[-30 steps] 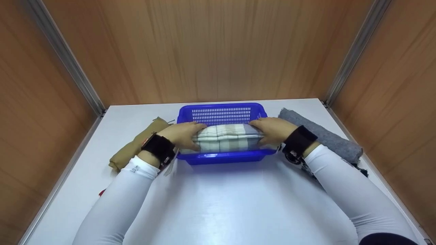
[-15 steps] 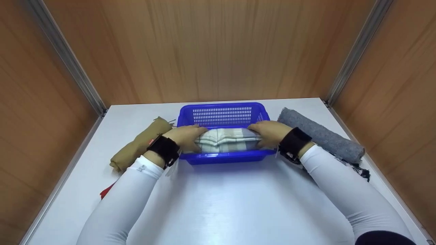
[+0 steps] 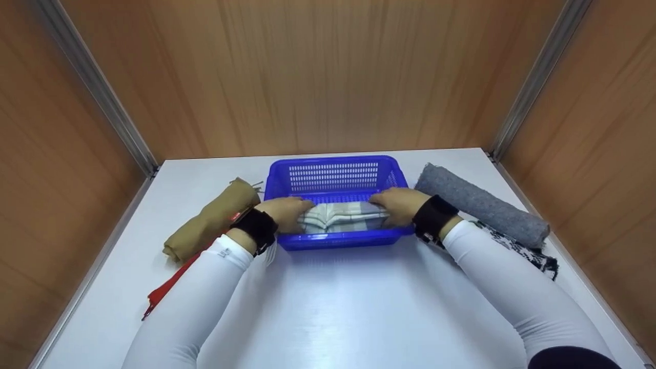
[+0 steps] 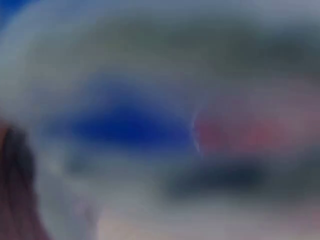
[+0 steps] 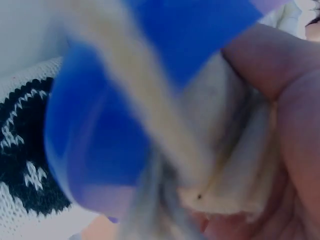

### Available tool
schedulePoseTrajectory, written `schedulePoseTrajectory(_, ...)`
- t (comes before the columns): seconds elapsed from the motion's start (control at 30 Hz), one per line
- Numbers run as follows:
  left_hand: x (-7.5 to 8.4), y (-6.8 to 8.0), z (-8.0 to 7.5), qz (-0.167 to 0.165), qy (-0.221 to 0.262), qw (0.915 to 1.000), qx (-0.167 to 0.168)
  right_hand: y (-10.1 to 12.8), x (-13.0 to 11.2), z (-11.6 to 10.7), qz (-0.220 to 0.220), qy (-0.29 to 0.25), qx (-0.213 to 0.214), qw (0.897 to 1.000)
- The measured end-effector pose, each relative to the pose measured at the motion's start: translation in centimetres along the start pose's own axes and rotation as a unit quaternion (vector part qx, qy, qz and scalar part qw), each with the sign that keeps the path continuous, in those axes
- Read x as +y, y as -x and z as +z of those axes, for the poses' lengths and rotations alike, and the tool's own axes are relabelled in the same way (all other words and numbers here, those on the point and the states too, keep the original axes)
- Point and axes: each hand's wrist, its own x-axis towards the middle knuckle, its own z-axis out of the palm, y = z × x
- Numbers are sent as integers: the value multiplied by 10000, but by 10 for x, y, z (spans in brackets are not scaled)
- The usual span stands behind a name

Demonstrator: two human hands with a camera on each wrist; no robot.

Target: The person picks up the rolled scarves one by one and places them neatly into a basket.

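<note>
Folded cream-and-grey checked cloth [image 3: 344, 216] lies inside blue perforated plastic basket [image 3: 335, 241], left hand [image 3: 285, 213] and right hand [image 3: 395, 205] gripping its ends; bundle sits lower than a second ago.

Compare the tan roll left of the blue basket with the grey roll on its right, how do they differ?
The tan roll is khaki and smooth-looking; the grey roll is grey and fuzzier. The tan roll lies left of the blue basket, slanting away toward it, next to the left hand; the grey roll lies right, slanting the opposite way, past the right hand. Both lie rolled on the white table.
</note>
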Motion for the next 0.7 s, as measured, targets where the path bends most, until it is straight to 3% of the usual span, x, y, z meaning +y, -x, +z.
schedulePoseTrajectory(0.7,1,-5,7,-157,24,9997,-184,-1,-2,5,-105,17,-66,9999)
